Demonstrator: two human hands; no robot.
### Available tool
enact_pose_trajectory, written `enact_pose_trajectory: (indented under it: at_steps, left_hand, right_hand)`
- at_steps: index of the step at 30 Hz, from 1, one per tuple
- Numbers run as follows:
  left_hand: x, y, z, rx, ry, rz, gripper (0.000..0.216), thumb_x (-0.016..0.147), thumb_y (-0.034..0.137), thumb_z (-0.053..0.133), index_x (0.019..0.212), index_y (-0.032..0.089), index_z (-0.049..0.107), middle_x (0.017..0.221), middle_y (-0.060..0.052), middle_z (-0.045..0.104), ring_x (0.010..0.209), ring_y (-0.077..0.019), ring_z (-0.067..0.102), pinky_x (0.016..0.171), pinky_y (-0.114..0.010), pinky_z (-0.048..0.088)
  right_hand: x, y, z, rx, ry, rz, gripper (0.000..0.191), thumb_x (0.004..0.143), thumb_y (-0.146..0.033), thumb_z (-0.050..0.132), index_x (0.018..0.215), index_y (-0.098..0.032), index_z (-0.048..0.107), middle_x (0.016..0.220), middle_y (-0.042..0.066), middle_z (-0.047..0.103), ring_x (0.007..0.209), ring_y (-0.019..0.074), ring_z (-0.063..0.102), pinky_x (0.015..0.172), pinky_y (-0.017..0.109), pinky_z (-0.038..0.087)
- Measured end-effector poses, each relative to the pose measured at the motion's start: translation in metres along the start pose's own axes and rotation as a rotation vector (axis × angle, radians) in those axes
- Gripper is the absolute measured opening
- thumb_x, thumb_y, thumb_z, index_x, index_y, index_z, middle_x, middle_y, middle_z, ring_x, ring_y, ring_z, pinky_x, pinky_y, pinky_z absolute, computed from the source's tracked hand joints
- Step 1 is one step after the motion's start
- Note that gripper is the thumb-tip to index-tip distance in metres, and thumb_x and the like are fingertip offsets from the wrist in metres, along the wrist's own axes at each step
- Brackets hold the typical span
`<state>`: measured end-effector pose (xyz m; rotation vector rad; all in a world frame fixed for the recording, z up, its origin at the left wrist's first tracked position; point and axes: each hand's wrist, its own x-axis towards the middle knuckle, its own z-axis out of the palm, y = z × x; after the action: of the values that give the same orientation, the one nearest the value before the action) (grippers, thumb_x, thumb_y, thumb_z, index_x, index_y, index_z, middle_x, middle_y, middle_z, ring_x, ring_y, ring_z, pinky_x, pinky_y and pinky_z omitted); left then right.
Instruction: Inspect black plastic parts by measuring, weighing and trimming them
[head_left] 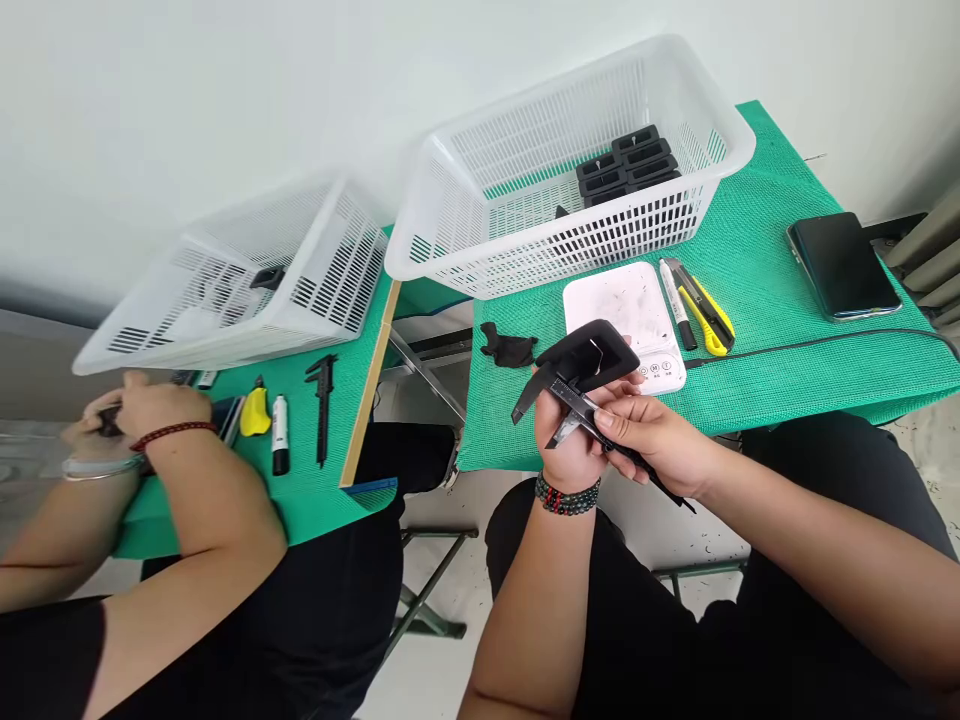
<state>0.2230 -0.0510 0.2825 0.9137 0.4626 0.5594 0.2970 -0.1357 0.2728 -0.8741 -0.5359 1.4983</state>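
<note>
My left hand [574, 445], with a beaded bracelet at the wrist, holds a black rectangular frame-like part [619, 352] with an opening through it. In my right hand [660, 440] is a black vernier caliper [574, 400], its thumb resting on the beam. The caliper jaws are spread apart and point to the lower left, just below the black part. Whether the inner jaws touch the part I cannot tell. Behind the hands lies a white digital scale [615, 300] with dark specks on it, and beside it a crumpled black scrap [507, 347].
A white basket [450, 262] holds several black parts [630, 165]. On the green cloth lie a marker [679, 305], a yellow utility knife [703, 308], a phone [844, 265] and a cable [810, 346]. At left, a co-worker's hands [161, 405] work near another basket [315, 290] and caliper [323, 405].
</note>
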Motion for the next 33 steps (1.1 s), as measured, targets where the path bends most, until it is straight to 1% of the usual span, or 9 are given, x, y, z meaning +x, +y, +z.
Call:
enact_pose_trajectory:
  at_steps: [4, 9, 13, 16, 20, 22, 26, 29, 33]
  left_hand:
    - [0.000, 0.001, 0.004, -0.058, 0.072, 0.000, 0.085, 0.085, 0.085, 0.032, 0.120, 0.019, 0.074, 0.086, -0.014, 0.075, 0.092, -0.0319, 0.072, 0.077, -0.046, 0.060]
    - [-0.002, 0.003, 0.006, -0.062, 0.114, 0.048, 0.068, 0.091, 0.077, 0.038, 0.117, 0.025, 0.073, 0.105, -0.012, 0.078, 0.092, -0.0317, 0.074, 0.072, -0.045, 0.061]
    - [0.000, 0.003, 0.002, -0.094, 0.152, 0.101, 0.054, 0.093, 0.070, 0.049, 0.119, 0.028, 0.071, 0.102, -0.008, 0.078, 0.096, -0.0296, 0.075, 0.081, -0.045, 0.062]
    - [0.003, 0.004, -0.001, -0.095, 0.180, 0.144, 0.044, 0.094, 0.063, 0.054, 0.114, 0.028, 0.071, 0.105, -0.006, 0.078, 0.100, -0.0282, 0.075, 0.089, -0.046, 0.061]
    - [0.006, 0.008, -0.003, -0.075, 0.185, 0.161, 0.040, 0.094, 0.061, 0.057, 0.108, 0.026, 0.072, 0.103, -0.007, 0.077, 0.103, -0.0278, 0.074, 0.094, -0.046, 0.059]
    - [0.006, 0.010, -0.005, -0.064, 0.171, 0.175, 0.040, 0.094, 0.061, 0.058, 0.107, 0.025, 0.071, 0.101, -0.007, 0.077, 0.100, -0.0265, 0.074, 0.092, -0.044, 0.059]
    - [0.007, 0.012, -0.009, -0.022, 0.140, 0.217, 0.041, 0.095, 0.060, 0.058, 0.107, 0.023, 0.071, 0.095, -0.007, 0.077, 0.087, -0.0228, 0.074, 0.081, -0.037, 0.059]
    - [0.009, 0.011, -0.013, 0.024, 0.136, 0.283, 0.042, 0.094, 0.061, 0.060, 0.104, 0.021, 0.070, 0.092, -0.007, 0.077, 0.085, -0.0215, 0.073, 0.078, -0.034, 0.059]
    - [0.012, 0.009, -0.016, 0.080, 0.137, 0.352, 0.046, 0.090, 0.066, 0.064, 0.098, 0.021, 0.070, 0.089, -0.005, 0.077, 0.077, -0.0187, 0.072, 0.071, -0.030, 0.058]
  right_hand:
    - [0.000, 0.002, 0.000, -0.020, 0.012, 0.006, 0.056, 0.078, -0.071, 0.072, 0.072, -0.016, 0.065, 0.043, -0.005, 0.053, 0.032, 0.0066, 0.039, 0.031, 0.018, 0.025]
    - [0.000, 0.003, -0.001, -0.019, 0.023, 0.022, 0.057, 0.076, -0.073, 0.073, 0.069, -0.017, 0.063, 0.042, -0.005, 0.052, 0.032, 0.0064, 0.038, 0.030, 0.018, 0.026]
    - [0.000, 0.004, -0.001, -0.027, 0.040, 0.031, 0.060, 0.074, -0.076, 0.073, 0.068, -0.017, 0.063, 0.043, -0.004, 0.054, 0.033, 0.0070, 0.042, 0.030, 0.017, 0.028]
    - [0.000, 0.005, -0.001, -0.027, 0.061, 0.050, 0.062, 0.072, -0.078, 0.073, 0.067, -0.017, 0.061, 0.041, -0.005, 0.052, 0.032, 0.0068, 0.041, 0.030, 0.017, 0.028]
    - [0.000, 0.004, 0.000, -0.017, 0.046, 0.070, 0.061, 0.074, -0.076, 0.073, 0.065, -0.018, 0.058, 0.039, -0.006, 0.049, 0.031, 0.0065, 0.039, 0.029, 0.017, 0.027]
    - [-0.001, 0.002, 0.000, -0.011, 0.051, 0.076, 0.061, 0.073, -0.077, 0.074, 0.063, -0.018, 0.057, 0.040, -0.005, 0.049, 0.031, 0.0064, 0.040, 0.029, 0.017, 0.027]
    - [-0.001, 0.001, 0.001, -0.014, 0.070, 0.115, 0.066, 0.066, -0.081, 0.076, 0.060, -0.018, 0.057, 0.040, -0.006, 0.049, 0.031, 0.0057, 0.039, 0.028, 0.017, 0.025]
    - [-0.001, 0.001, 0.002, -0.008, 0.070, 0.131, 0.067, 0.065, -0.082, 0.076, 0.059, -0.018, 0.057, 0.040, -0.006, 0.047, 0.031, 0.0053, 0.037, 0.028, 0.017, 0.025]
    - [-0.001, 0.002, 0.002, 0.046, 0.035, 0.126, 0.066, 0.064, -0.079, 0.079, 0.063, -0.017, 0.059, 0.045, -0.005, 0.053, 0.034, 0.0055, 0.041, 0.030, 0.017, 0.030]
